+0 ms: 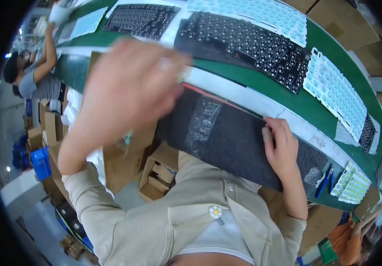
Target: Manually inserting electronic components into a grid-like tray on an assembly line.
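Note:
My left hand point(131, 86) is raised over the left end of the dark mat point(240, 146), smeared by motion. Its fingers look curled, but whether they hold anything is unclear. A small pale, yellowish bit point(185, 74) shows beside its fingertips. On the right part of the mat rests my right hand point(282, 146), fingers bent and closed toward the thumb at the far edge. Whatever is between them is too small to make out. A thin reddish strip point(217, 98) runs along that edge between my hands. Clear tape point(204, 122) lies across the mat.
Beyond the mat, black keyboard circuit boards point(262, 48) and pale blue keyboard plates point(335, 93) lie on the green bench point(333, 48). Blue-handled cutters point(325, 181) and pale green strips point(351, 182) sit at right. Cardboard boxes point(157, 173) stand below left. Co-workers point(42, 71) are on both sides.

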Tool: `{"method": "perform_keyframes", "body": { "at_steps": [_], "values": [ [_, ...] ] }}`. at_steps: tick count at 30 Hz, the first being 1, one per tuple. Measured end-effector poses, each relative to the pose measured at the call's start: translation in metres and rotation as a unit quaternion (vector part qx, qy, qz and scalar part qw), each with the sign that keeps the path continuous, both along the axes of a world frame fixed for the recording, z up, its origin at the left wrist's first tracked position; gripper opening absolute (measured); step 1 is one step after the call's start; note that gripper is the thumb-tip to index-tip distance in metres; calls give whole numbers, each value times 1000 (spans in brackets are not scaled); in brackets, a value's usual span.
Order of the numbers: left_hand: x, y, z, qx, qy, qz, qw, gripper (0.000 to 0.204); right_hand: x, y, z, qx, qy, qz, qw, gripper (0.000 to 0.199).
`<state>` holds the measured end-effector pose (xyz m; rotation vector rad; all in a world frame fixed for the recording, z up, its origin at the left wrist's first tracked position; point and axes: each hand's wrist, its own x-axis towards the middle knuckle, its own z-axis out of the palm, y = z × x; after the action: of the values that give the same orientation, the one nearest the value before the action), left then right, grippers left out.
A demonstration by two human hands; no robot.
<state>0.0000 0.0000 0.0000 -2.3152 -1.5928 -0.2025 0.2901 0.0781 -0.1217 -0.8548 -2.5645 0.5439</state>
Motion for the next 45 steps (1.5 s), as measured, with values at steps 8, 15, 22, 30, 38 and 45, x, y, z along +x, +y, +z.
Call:
{"method": "perform_keyframes", "body": {
  "at_steps": [8,15,22,30,38,45],
  "values": [
    [48,-136,-8,-294,-220,76,927,31,-13,-55,37,-55,50,17,997,33],
    [82,-155,-88,-36,-363,236,901,29,-87,-35,31,-58,-58,209,975,39],
    [82,-165,-50,8,-257,142,956,26,-196,-17,-25,-82,27,228,970,22],
    [5,-161,-40,101,-192,291,932,25,-111,-24,12,-101,189,142,967,24],
    [169,-92,-52,-141,-961,22,237,51,0,-100,63,141,242,61,958,18],
    [173,-33,-79,-294,-936,2,-195,23,201,-72,84,246,-9,-408,879,31]
  ]
}}
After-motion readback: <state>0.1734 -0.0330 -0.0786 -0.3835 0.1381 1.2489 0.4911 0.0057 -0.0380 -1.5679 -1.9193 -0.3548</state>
